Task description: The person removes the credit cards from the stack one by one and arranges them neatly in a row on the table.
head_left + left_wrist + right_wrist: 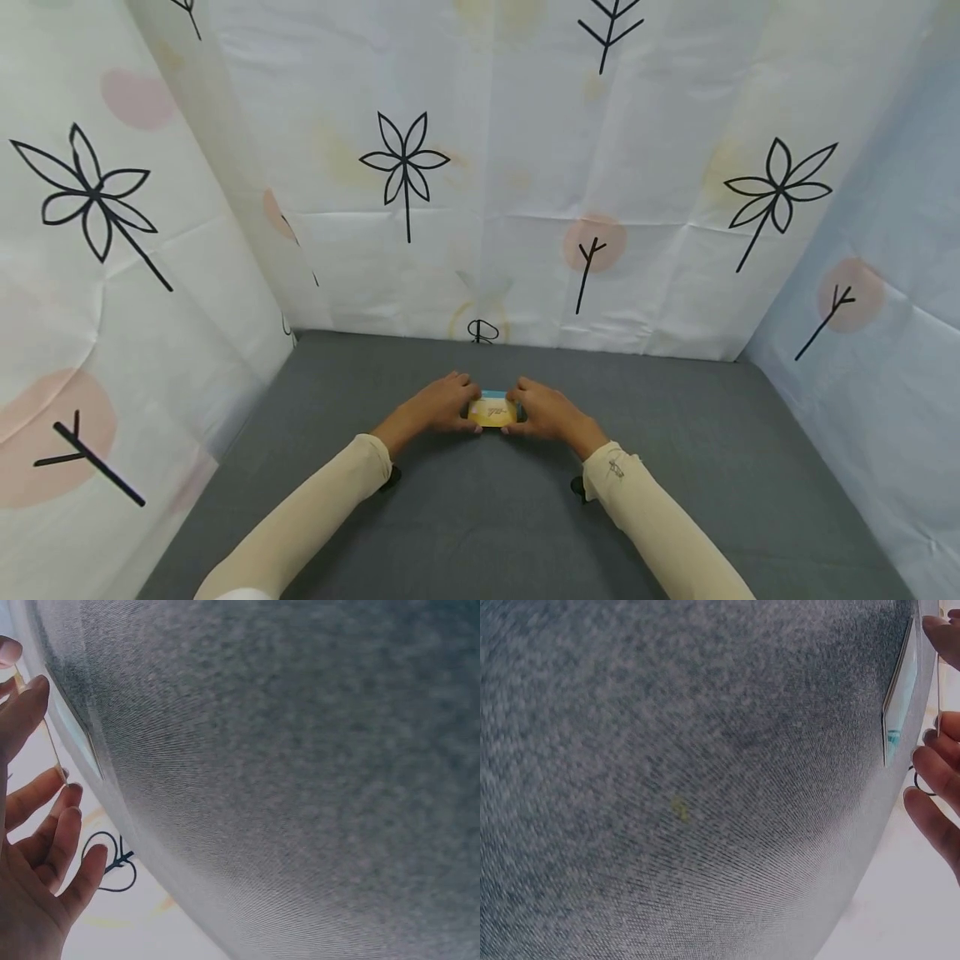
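Observation:
My left hand [442,404] and right hand [551,410] hold a thin yellow card [492,412] between them, one at each side, thumbs at the near edge. Small lettering marks its face. A light blue strip [493,394] shows along its far edge. In the left wrist view the card [51,742] appears nearly edge-on, pinched between thumb and fingertips. The right fingers [936,769] likewise meet its side in the right wrist view. Another flat, thin piece [901,690], pale with a teal mark, lies on the dark grey cloth close by.
Dark grey cloth [480,533] covers the table. White fabric printed with line-drawn leaves and flowers [510,167] stands behind it and on both sides. Cream sleeves [315,508] cover the forearms, and small black devices [392,477] sit under the wrists.

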Demonstrator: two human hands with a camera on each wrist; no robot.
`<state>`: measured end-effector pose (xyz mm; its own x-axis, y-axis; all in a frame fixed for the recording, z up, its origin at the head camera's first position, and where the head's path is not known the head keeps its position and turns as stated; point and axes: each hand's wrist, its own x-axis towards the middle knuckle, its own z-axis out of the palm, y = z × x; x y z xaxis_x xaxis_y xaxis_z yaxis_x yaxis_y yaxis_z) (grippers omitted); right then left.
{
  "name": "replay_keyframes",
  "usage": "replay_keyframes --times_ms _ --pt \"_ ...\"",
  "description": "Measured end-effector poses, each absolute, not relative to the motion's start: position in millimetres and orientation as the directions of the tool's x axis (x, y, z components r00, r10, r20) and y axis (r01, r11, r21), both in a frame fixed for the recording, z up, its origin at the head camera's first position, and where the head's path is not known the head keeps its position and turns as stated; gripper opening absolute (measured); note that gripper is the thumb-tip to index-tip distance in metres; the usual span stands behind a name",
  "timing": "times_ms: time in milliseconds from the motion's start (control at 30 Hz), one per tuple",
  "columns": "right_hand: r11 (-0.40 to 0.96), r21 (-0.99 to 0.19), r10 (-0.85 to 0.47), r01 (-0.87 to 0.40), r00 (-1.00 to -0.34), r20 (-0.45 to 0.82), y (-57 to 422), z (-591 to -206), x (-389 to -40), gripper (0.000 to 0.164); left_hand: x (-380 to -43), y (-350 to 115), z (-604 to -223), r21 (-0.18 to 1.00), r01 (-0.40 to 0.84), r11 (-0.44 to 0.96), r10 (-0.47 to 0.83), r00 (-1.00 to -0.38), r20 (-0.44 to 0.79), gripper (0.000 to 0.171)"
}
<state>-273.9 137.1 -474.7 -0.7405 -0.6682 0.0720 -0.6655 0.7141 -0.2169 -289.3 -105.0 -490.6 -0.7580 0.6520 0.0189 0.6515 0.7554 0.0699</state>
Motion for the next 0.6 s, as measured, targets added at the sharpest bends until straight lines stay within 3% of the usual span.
replay_keyframes --times_ms 600 --pt "0.723 -0.176 -0.665 -0.669 -0.742 0.088 131.5 -480.1 -267.4 0.052 -281.2 -115.0 -488.9 0.091 0.644 0.760 0.649 -0.760 -0.033 0.057"
